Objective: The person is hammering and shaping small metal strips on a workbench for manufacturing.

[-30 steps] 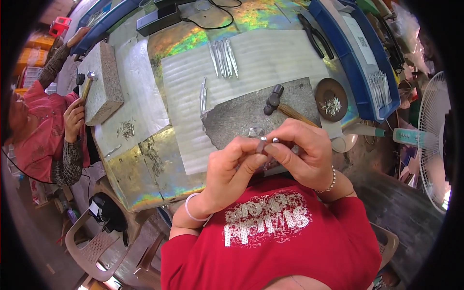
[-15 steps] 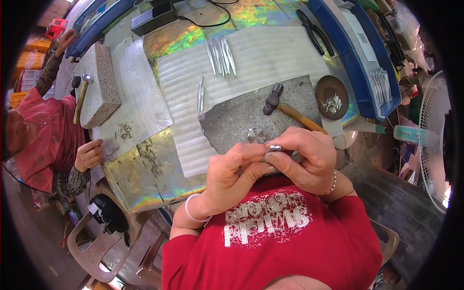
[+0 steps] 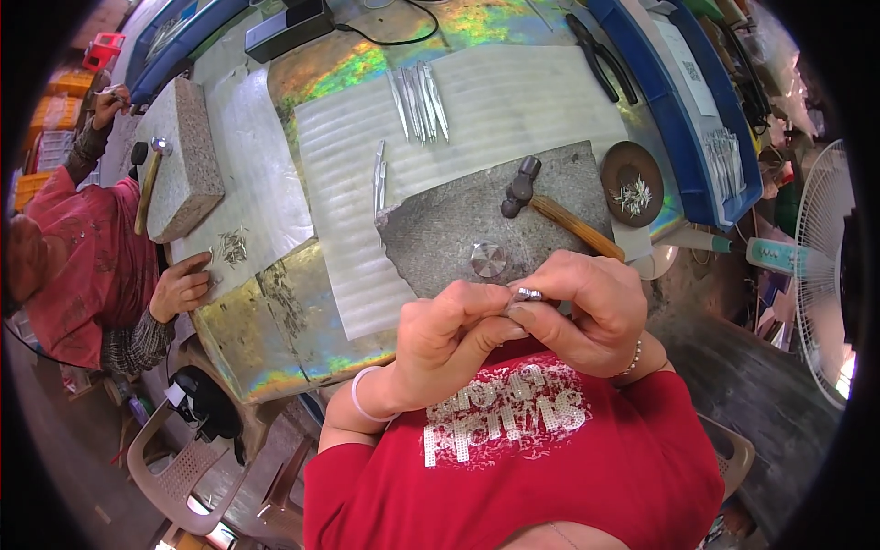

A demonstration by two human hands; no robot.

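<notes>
My left hand (image 3: 449,335) and my right hand (image 3: 587,307) meet in front of my chest, the fingertips of both pinching a small shiny metal piece (image 3: 527,294). Its kind is not clear, and most of it is hidden by the fingers. Just beyond them a round faceted metal disc (image 3: 489,260) rests on a grey stone slab (image 3: 431,229). A hammer (image 3: 559,214) with a wooden handle lies across the slab's right part, its dark head pointing away from me. Beside the slab, a brown round dish (image 3: 621,165) holds many tiny silver pins.
Slim silver tweezers (image 3: 420,103) lie on white foam sheet (image 3: 339,165), and black-handled pliers (image 3: 600,60) lie farther right. A blue tray (image 3: 674,119) borders the right side. To the left, a co-worker (image 3: 92,266) sits by a stone block (image 3: 188,165) and another hammer (image 3: 148,188).
My hands have shifted slightly down and right with the metal piece, which is tilted differently, and more of the disc shows. The co-worker's near hand has moved toward the small silver pins.
</notes>
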